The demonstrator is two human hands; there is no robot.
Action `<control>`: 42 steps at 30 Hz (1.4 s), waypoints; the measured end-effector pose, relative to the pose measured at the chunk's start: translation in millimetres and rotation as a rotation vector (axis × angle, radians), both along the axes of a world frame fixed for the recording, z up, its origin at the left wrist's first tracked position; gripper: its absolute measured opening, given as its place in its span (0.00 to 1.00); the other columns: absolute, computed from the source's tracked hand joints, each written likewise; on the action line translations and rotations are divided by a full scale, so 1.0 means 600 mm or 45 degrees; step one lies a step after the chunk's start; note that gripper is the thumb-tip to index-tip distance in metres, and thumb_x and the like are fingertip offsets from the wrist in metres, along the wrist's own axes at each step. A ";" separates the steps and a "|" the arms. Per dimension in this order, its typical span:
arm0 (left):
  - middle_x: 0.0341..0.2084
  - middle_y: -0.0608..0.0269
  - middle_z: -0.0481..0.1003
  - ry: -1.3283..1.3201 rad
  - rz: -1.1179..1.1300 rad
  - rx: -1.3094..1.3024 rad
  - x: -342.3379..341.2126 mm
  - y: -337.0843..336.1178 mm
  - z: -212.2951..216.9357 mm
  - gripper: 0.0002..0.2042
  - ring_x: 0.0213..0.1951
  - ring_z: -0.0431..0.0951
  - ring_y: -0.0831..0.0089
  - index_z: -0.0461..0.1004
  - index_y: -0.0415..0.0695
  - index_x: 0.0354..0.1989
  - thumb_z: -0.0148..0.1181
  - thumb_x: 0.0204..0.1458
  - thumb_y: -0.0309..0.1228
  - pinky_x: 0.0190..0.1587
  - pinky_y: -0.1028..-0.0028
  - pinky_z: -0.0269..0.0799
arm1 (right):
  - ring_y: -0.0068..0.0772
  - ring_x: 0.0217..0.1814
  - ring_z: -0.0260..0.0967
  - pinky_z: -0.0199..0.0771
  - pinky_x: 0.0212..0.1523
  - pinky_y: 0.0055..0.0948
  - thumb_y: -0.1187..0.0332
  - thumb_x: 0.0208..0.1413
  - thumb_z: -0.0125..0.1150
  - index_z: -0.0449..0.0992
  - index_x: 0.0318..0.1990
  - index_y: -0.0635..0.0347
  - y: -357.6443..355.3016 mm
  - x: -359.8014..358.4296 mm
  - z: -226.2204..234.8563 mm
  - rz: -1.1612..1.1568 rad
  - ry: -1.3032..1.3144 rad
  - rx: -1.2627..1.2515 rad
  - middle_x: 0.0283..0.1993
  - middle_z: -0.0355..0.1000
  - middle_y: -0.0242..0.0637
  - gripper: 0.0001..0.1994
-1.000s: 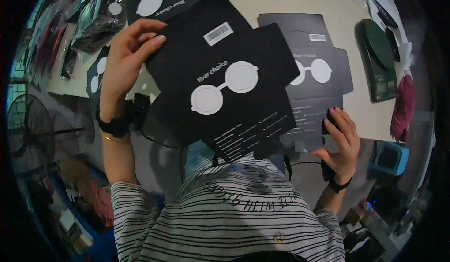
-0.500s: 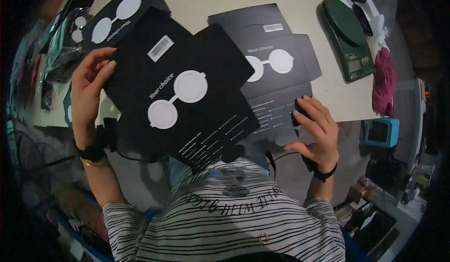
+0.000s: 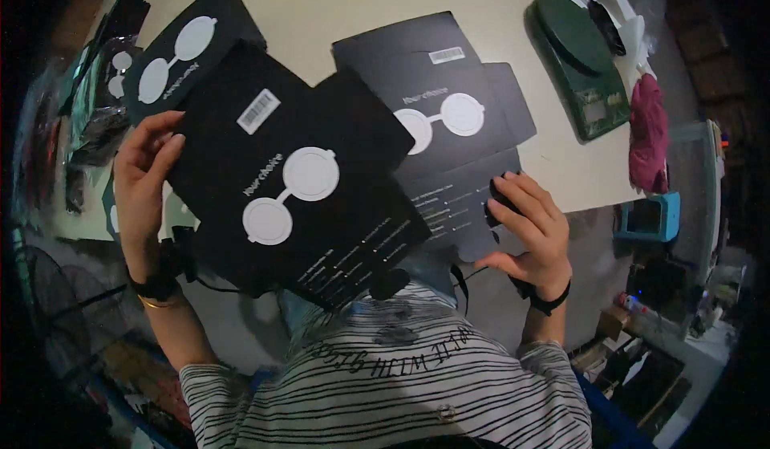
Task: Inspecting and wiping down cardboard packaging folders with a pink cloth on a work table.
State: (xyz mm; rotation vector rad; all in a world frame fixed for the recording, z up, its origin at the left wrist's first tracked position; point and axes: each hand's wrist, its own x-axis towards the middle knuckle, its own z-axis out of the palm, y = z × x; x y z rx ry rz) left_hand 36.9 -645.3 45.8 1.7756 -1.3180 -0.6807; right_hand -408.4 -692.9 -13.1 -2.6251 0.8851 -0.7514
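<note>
My left hand pinches the left edge of a flat, unfolded black carton, thumb and fingers closed on it. The carton has two round white shapes joined by a bar, a white barcode label and lines of small print. It lies tilted, its lower end hanging past the table edge over my lap. Partly beneath it is a second unfolded carton, greyer under the light, with the same pattern. At its lower right edge rests my right hand, fingers spread and thumb stretched out apart from them.
More black cartons are stacked at the left, beside plastic-wrapped packages. A green scale stands on the table at the right, next to a maroon cloth bundle. A blue box is beyond the right table edge.
The view has shifted, so the table and scale sit farther left in the picture. Both hands stay at the same carton edges, with little visible movement.
</note>
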 end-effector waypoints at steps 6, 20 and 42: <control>0.37 0.71 0.74 0.013 -0.072 -0.017 -0.024 -0.008 0.019 0.12 0.40 0.69 0.85 0.74 0.40 0.48 0.58 0.54 0.25 0.45 0.83 0.63 | 0.51 0.57 0.67 0.68 0.57 0.45 0.48 0.30 0.72 0.76 0.45 0.60 0.002 -0.004 -0.001 -0.010 -0.010 -0.017 0.54 0.71 0.45 0.34; 0.33 0.69 0.76 0.102 -0.102 -0.082 -0.034 -0.011 0.020 0.11 0.36 0.72 0.86 0.74 0.37 0.46 0.57 0.55 0.24 0.40 0.85 0.67 | 0.53 0.58 0.67 0.66 0.58 0.47 0.45 0.29 0.71 0.76 0.46 0.60 0.003 -0.002 0.005 -0.025 0.059 -0.017 0.54 0.71 0.45 0.36; 0.33 0.68 0.76 0.098 -0.142 -0.134 -0.038 -0.016 0.006 0.11 0.37 0.73 0.85 0.75 0.37 0.45 0.58 0.54 0.24 0.40 0.84 0.68 | 0.52 0.59 0.66 0.65 0.59 0.46 0.45 0.28 0.71 0.76 0.47 0.61 0.006 -0.004 0.005 -0.039 0.096 -0.020 0.56 0.70 0.45 0.37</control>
